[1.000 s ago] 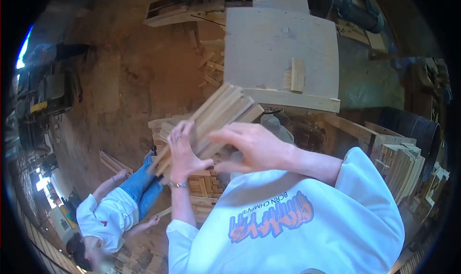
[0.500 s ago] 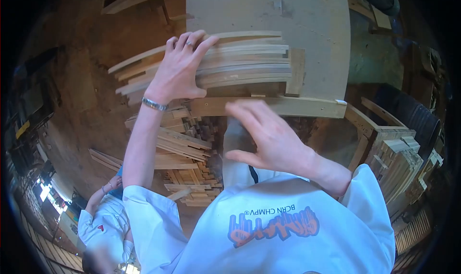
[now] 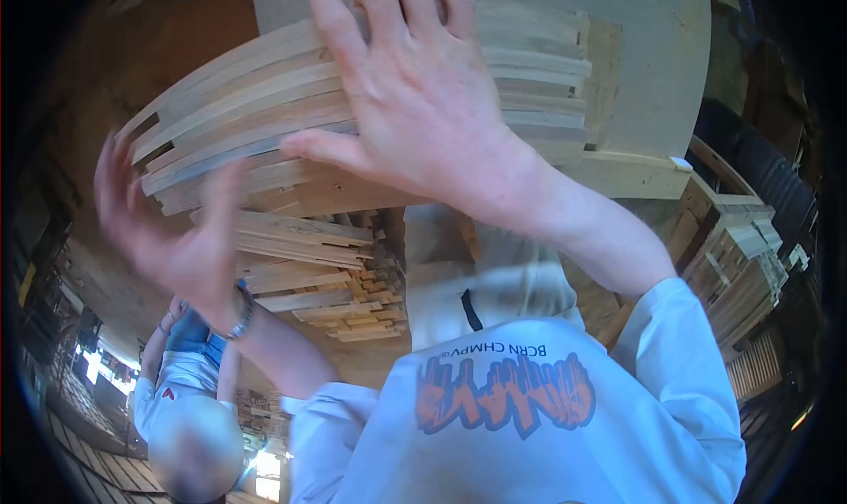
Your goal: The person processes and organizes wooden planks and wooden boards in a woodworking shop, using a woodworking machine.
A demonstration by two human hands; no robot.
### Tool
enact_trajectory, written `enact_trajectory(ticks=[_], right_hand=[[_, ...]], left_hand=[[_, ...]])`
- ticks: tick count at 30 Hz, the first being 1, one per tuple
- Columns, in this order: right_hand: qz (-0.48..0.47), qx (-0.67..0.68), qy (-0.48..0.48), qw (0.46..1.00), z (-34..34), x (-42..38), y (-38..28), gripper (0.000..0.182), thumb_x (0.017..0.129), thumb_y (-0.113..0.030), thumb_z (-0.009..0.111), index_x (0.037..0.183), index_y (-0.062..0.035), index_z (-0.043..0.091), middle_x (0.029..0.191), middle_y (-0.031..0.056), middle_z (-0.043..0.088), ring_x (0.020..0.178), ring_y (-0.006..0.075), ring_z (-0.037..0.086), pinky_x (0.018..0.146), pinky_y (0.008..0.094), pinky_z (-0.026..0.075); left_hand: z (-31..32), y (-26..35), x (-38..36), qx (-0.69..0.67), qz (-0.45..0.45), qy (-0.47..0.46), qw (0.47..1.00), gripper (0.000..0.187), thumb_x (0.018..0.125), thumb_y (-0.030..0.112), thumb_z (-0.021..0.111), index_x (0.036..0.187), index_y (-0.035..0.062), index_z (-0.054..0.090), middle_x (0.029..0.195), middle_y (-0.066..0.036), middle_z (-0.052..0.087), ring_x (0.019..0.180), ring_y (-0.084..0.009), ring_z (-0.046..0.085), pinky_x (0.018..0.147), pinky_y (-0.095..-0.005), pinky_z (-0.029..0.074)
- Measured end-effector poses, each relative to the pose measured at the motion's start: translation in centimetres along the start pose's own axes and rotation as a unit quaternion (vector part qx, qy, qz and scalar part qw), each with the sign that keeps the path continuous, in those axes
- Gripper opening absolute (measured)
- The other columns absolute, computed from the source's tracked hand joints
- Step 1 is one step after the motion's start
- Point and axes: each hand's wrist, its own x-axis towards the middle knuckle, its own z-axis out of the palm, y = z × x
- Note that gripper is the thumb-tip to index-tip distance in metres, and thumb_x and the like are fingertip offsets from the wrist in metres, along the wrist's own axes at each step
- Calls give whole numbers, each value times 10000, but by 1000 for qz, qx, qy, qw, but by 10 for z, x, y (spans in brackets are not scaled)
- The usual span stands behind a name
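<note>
A lower pile of cut wood pieces sits beneath the bench, another person crouches nearby, and stacked blocks stand apart.

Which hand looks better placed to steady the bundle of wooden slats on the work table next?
Right. The right hand lies spread on the wooden slats on the work table; the left hand is blurred, open and off their left ends.
</note>
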Motion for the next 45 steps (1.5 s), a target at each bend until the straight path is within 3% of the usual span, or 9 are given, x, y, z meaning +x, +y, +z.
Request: enact_trajectory(ticks=[3, 8, 12, 17, 24, 27, 30, 36, 45], right_hand=[[18, -26, -68, 997, -5, 8, -11, 1045, 902, -726, 544, 1544, 67, 320, 1559, 267, 317, 1486, 430, 258, 1208, 659, 140], [-38, -73, 87, 993, 47, 4, -22, 962, 964, -675, 471, 1544, 80, 335, 1575, 277, 329, 1507, 437, 242, 1209, 700, 99], [-76, 45, 32, 996, 23, -2, -15, 964, 960, -664, 470, 1550, 84, 325, 1594, 279, 317, 1518, 435, 231, 1234, 658, 101], [-193, -84, 258, 943, 82, 3, 21, 961, 980, -671, 440, 1560, 84, 307, 1652, 276, 238, 1555, 419, 181, 1274, 572, 76], [-83, 0, -23, 996, 10, -27, 11, 975, 1014, -724, 290, 1589, 62, 255, 1698, 240, 155, 1582, 415, 99, 1282, 539, 19], [-78, -54, 26, 995, 2, -31, -3, 1077, 835, -701, 652, 1588, -10, 312, 1594, 189, 378, 1509, 354, 310, 1244, 521, 217], [-68, -35, -7, 997, 1, -36, 0, 1080, 843, -700, 642, 1607, -27, 278, 1693, 137, 237, 1587, 304, 159, 1291, 514, 110], [-76, -49, -8, 996, 2, -35, 2, 1095, 842, -726, 616, 1610, -28, 268, 1686, 150, 243, 1572, 323, 200, 1288, 521, 126], [-64, -19, -40, 997, -6, -43, 13, 1098, 805, -667, 674, 1598, -9, 295, 1695, 145, 231, 1580, 296, 190, 1289, 523, 126]], left_hand=[[-5, -62, -78, -70, -316, 293, 900, 605, 871, 90, 828, 1365, -49, 508, 1291, -161, 605, 1164, -237, 625, 955, -316, 533], [38, -54, -94, -656, -461, 145, 580, 532, 960, 350, 724, 1363, 53, 545, 1263, -95, 648, 1160, -209, 611, 991, -380, 507], [56, -42, -79, -551, -486, 129, 666, 581, 957, 434, 710, 1390, 81, 552, 1330, -89, 637, 1192, -214, 603, 1038, -364, 489], [65, -20, -80, -537, -471, 141, 686, 562, 992, 431, 661, 1409, 74, 540, 1362, -96, 631, 1241, -224, 596, 1096, -393, 475], [76, -10, -81, -475, -500, 200, 696, 474, 996, 378, 658, 1384, 116, 584, 1307, -71, 663, 1188, -235, 629, 1045, -411, 508], [61, -21, -74, -558, -465, 200, 657, 421, 937, 201, 755, 1318, 63, 643, 1268, -69, 661, 1166, -204, 621, 1043, -401, 498], [32, -68, -63, -490, -498, 274, 661, 469, 908, 166, 785, 1331, 43, 623, 1309, -96, 630, 1154, -193, 620, 1020, -372, 505], [-4, -129, -42, -274, -286, 217, 892, 420, 971, 115, 712, 1351, -24, 599, 1229, -126, 673, 1123, -192, 647, 1023, -324, 509], [0, -123, -40, -211, -291, 172, 917, 385, 972, 9, 691, 1341, -37, 595, 1202, -106, 673, 1064, -136, 638, 943, -274, 519]])
